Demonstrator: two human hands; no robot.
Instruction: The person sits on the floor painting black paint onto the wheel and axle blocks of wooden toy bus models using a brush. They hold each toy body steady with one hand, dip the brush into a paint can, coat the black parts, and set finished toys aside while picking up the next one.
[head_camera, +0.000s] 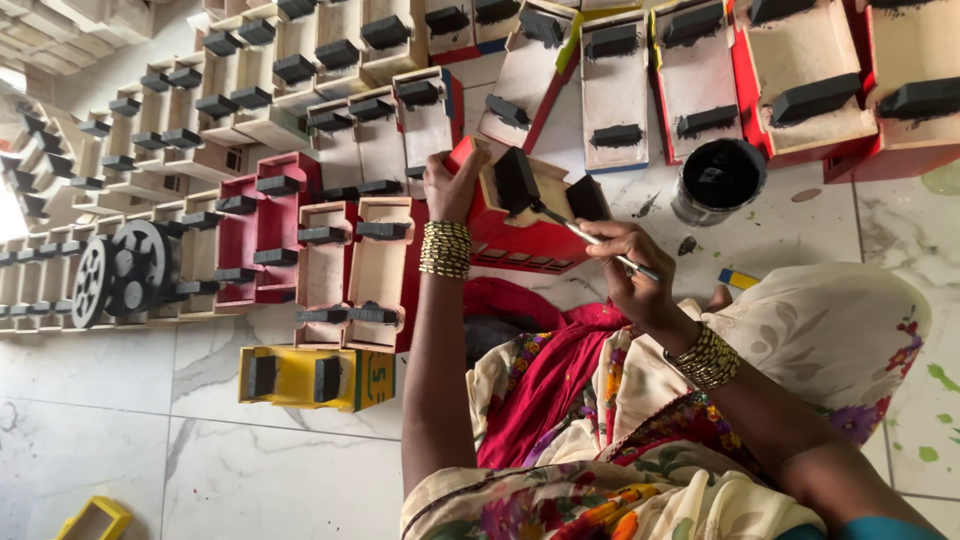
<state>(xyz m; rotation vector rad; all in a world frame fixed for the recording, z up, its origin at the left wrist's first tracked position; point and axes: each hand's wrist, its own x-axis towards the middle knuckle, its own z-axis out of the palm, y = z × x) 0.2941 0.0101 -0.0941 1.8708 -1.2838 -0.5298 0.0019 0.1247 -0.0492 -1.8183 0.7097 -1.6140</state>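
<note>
My left hand (452, 187) grips the edge of a red wooden toy body (520, 240) with black blocks on its unpainted underside, holding it up over my lap. My right hand (628, 268) pinches a thin paintbrush (590, 238) whose tip rests on one of the black blocks (516, 180) of that toy. Gold bangles sit on both wrists. A tin of black paint (718, 178) stands on the marble floor just beyond my right hand.
Many similar wooden toy bodies in red, yellow and bare wood with black blocks lie in rows across the floor (250, 120). A yellow one (316, 378) lies apart at the left. Black wheels (128, 268) are stacked at far left. Paint spots mark the floor.
</note>
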